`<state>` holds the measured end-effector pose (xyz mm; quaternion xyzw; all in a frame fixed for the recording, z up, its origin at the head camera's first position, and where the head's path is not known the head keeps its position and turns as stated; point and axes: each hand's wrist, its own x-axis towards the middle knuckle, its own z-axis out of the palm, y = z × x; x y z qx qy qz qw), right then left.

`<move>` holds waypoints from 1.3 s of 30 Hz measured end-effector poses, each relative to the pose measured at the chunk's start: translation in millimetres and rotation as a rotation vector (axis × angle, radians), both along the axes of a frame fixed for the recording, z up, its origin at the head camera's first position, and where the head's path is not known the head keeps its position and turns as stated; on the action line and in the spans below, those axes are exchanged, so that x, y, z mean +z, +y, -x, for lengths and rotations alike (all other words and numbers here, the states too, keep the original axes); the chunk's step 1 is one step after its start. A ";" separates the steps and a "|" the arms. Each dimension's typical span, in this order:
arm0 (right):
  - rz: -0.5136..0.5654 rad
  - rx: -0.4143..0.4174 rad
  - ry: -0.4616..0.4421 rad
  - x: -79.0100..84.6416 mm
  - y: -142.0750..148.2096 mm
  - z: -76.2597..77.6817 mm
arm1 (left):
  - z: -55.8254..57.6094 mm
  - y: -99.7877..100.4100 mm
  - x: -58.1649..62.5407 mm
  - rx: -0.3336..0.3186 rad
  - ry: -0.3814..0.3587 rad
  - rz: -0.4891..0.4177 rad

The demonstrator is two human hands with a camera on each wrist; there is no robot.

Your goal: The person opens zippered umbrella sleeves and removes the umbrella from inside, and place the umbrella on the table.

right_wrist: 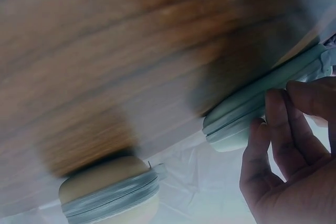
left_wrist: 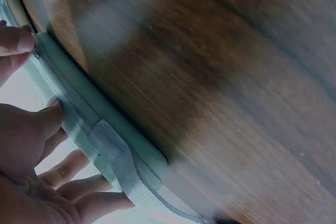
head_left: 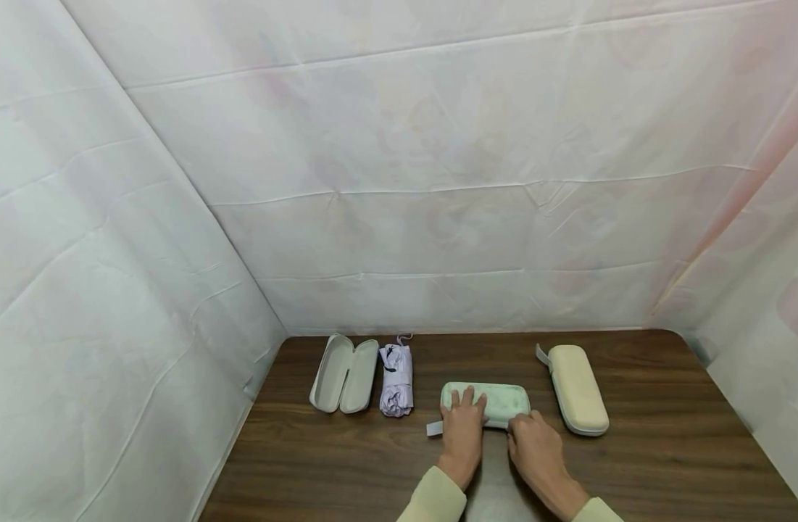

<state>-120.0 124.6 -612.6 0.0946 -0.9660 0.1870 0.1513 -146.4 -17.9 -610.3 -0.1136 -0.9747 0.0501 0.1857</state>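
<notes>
A mint green zippered case [head_left: 508,399] lies flat on the wooden table, its long side toward me. My left hand [head_left: 462,431] rests on its left half with fingers spread over the top; in the left wrist view the thumb [left_wrist: 50,116] lies along the zipper side. A grey fabric tab [left_wrist: 110,142] sticks out at the case's left end. At the near right corner my right hand [head_left: 537,449] pinches the small zipper pull [left_wrist: 35,52] between thumb and fingers. In the right wrist view those fingers mostly cover the pull, and the zipper band looks closed at the right end.
To the right lies a cream zippered case [head_left: 578,391] with a grey tab. Left of the green case are a folded lavender umbrella [head_left: 397,380] with a wrist cord and an open whitish hard case [head_left: 358,380]. Pale cloth walls [head_left: 399,239] stand behind the table [head_left: 659,406].
</notes>
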 end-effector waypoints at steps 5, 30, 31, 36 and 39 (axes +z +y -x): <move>-0.007 -0.003 0.008 -0.6 -3.4 0.8 | -0.5 2.4 1.0 0.016 0.002 -0.002; -0.090 0.082 0.115 -2.1 -23.2 4.4 | -2.2 6.1 -1.2 0.030 -0.025 -0.021; -0.088 0.089 0.121 -2.2 -23.7 4.6 | -2.4 5.9 -0.6 0.028 -0.027 -0.026; -0.100 0.120 0.148 -2.0 -25.6 5.3 | -2.5 4.8 2.4 0.023 -0.043 -0.032; -0.099 0.129 0.158 -1.5 -27.0 5.0 | -2.9 4.2 4.2 0.019 -0.047 -0.038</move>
